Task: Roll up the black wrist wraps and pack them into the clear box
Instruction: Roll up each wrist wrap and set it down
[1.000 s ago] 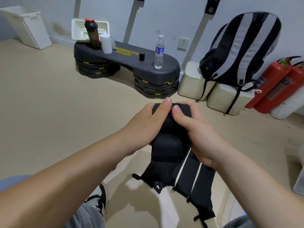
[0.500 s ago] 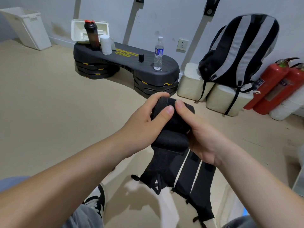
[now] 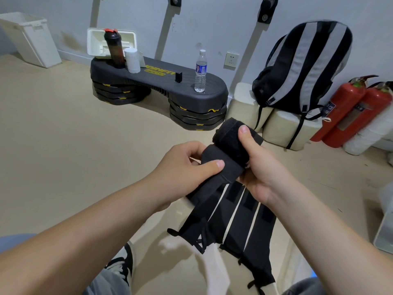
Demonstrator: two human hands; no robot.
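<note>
So, mid-roll here. Both hands are on the same black wrist wrap [image 3: 228, 145], held up in the air between them. The right hand [image 3: 263, 167] grips the fat rolled end with its thumb pressed on top, and the left hand [image 3: 185, 169] pinches the strap just below the roll. The loose tail drops down and back toward the body, so I'd say the rolling has to follow that line, with the right hand nearer the roll. The other wraps [image 3: 246, 222] lie side by side just beneath the hands, running the same way. Can't tell where they get packed; a pale container [image 3: 386, 226] at the far right edge might be it.
</note>
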